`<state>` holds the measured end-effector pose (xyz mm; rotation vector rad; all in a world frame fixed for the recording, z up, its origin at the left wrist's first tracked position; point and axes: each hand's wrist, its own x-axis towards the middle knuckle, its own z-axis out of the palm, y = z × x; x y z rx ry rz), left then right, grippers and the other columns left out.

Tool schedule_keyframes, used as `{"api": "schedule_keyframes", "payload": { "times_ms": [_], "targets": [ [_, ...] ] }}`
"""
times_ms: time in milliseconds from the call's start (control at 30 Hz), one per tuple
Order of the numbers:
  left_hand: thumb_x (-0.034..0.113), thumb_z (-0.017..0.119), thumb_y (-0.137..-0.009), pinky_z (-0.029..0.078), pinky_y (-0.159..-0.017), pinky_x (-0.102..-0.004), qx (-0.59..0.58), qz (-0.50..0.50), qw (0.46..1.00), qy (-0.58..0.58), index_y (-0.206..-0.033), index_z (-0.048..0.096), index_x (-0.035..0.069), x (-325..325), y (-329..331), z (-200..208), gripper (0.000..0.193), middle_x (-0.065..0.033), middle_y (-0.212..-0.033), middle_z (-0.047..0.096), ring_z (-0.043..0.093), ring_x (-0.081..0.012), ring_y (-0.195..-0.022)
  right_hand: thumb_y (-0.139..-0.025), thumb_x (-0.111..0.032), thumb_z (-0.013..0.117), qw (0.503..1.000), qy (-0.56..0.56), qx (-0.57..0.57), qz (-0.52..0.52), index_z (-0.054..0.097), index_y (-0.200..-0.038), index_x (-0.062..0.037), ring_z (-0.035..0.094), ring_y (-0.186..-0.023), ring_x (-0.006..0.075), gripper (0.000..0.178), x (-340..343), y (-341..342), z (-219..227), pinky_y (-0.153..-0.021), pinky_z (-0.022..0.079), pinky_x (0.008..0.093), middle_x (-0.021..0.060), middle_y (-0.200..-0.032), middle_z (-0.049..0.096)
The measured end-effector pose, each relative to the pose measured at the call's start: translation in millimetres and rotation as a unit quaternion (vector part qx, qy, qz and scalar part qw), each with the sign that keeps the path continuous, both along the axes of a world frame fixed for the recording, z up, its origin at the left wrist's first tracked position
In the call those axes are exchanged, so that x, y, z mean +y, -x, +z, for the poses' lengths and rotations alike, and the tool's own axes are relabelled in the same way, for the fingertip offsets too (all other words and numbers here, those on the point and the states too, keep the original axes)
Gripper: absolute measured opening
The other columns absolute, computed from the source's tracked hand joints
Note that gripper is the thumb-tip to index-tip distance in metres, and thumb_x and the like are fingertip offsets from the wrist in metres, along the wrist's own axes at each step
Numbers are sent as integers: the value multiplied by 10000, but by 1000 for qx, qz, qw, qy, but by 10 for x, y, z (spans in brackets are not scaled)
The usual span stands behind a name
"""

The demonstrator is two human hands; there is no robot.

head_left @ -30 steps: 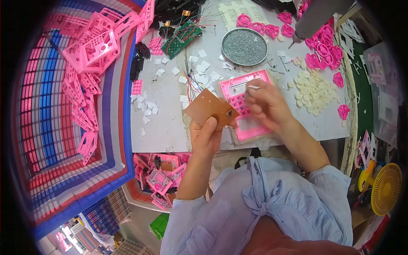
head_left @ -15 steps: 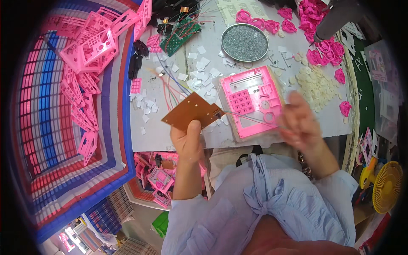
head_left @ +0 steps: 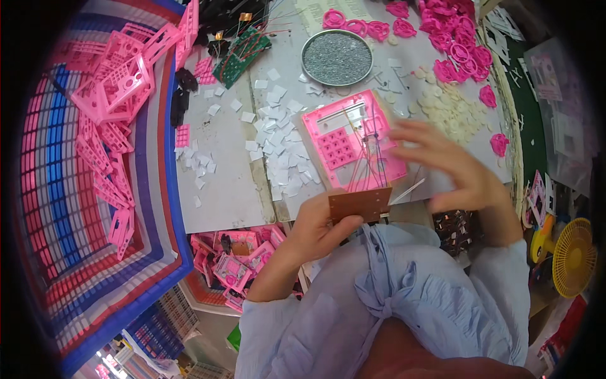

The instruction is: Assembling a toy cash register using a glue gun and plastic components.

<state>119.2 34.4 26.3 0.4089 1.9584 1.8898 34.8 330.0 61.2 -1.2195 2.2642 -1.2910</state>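
Observation:
My left hand (head_left: 319, 230) grips a brown circuit board (head_left: 361, 203) by its edge, thumb in front, low before my shirt. Several thin wires run from the board up across a pink plastic casing (head_left: 338, 148). This casing lies open side up on a wrapped pad, with a grid of key holes and a long window in it. Beside its right edge hovers my right hand (head_left: 457, 161), fingers spread and nothing visible in them. Among the wires over the casing is a small part (head_left: 371, 144), too small to name.
Beyond the casing are a round tin of small screws (head_left: 337, 58), white squares (head_left: 278, 139), cream discs (head_left: 451, 104) and pink rings (head_left: 464, 57). A green circuit board (head_left: 241, 57) lies far left. A striped basket (head_left: 180, 208) of pink casings stands left, a yellow fan (head_left: 574, 258) right.
My left hand has brought the brown board rightward and down, tilting it to the casing's near edge. The wires now lie over the casing. My right hand's fingers have spread beside it.

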Motion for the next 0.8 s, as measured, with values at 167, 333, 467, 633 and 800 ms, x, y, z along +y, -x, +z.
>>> {"api": "schedule_keyframes", "payload": {
  "times_ms": [167,333,467,633,800],
  "targets": [
    [78,623,-959,531,-796,-300,-10,-17,999,31,-1197,637,-7,25,-80,-107,253,-111,-1013,704,681,-169,-886,-888,-231,725,973,65,-172,137,645,-1280,-24,624,-1145,304,451,-610,151,-113,-991,470,407,175,-1242,659],
    [71,605,-982,517,-877,-305,-219,68,973,-35,-1291,545,8,115,-312,-278,320,-90,-1101,670,662,-169,-1009,-898,-48,684,984,49,-165,46,701,-1150,-19,702,-844,188,254,-674,149,-231,-799,537,291,94,-968,746],
    [-14,550,-974,459,-1021,-324,-262,88,942,-189,-1506,354,18,178,-471,-458,567,-114,-1259,596,580,-179,-1172,-889,-78,701,987,-12,-160,-5,700,-1105,-8,692,-833,165,227,-664,423,-357,-749,534,312,108,-937,741],
    [44,638,-940,418,-1095,-386,-119,70,990,-6,-1520,345,10,101,-449,-272,650,-155,-1332,588,533,-247,-1305,-864,-87,694,987,-42,-153,32,671,-1089,5,675,-728,200,244,-779,699,-501,-691,540,352,115,-846,685],
    [96,702,-896,454,-1034,-377,27,30,980,197,-1439,457,-3,-34,-450,-160,604,-164,-1282,618,597,-265,-1202,-870,-128,700,988,-122,-96,19,669,-1071,-5,681,-772,303,237,-942,807,-638,-706,526,411,171,-855,683]
  ]
}}
